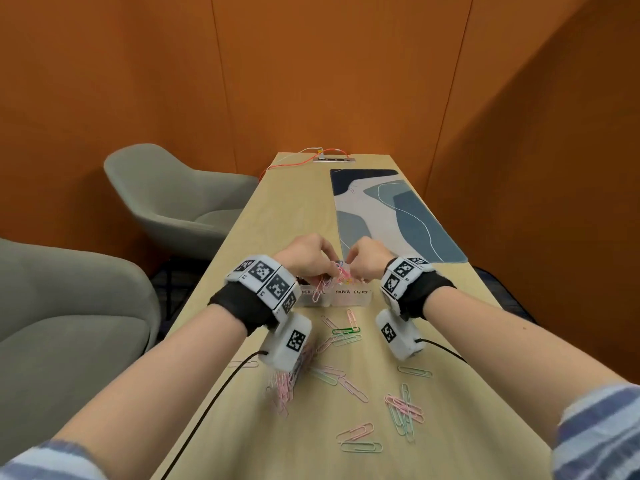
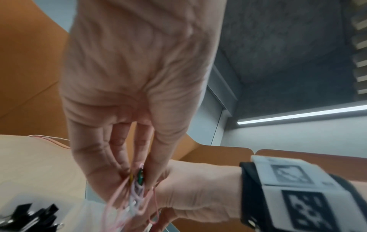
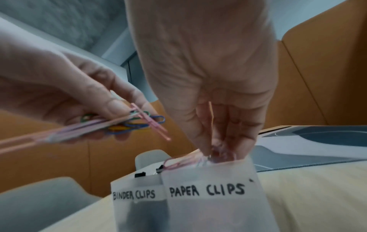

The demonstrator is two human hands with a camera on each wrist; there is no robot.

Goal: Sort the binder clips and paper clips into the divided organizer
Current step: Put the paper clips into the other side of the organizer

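Both hands up over the organizer (image 1: 334,296), which sits mid-counter, about 12 o'clock from the loose pile. Organizer is translucent, two compartments side by side: left labelled BINDER CLIPS (image 3: 134,194), right labelled PAPER CLIPS (image 3: 206,190).

Left hand (image 1: 304,256): fingers curled, pinching a mixed bundle of paper clips (image 3: 127,125), pink, blue, green and yellow, with long pink ones trailing down toward the binder side. Bundle is in the air, above the organizer.

Right hand (image 1: 369,259): fingers narrow, tips down at the rim of the PAPER CLIPS compartment, pinching a few pink clips (image 3: 184,163) that lie across the top edge near the divider. Blurred, so exact count unreadable.

Black binder clips (image 2: 33,218) sit in the left compartment.

Loose paper clips (image 1: 403,410) lie scattered on the counter (image 1: 242,427) at 6 o'clock from the organizer, between the forearms: pink, mint and one dark green (image 1: 345,330).

Blue patterned mat (image 1: 391,216) at 1 o'clock, grey chairs (image 1: 180,199) at 9–10 o'clock off the counter.
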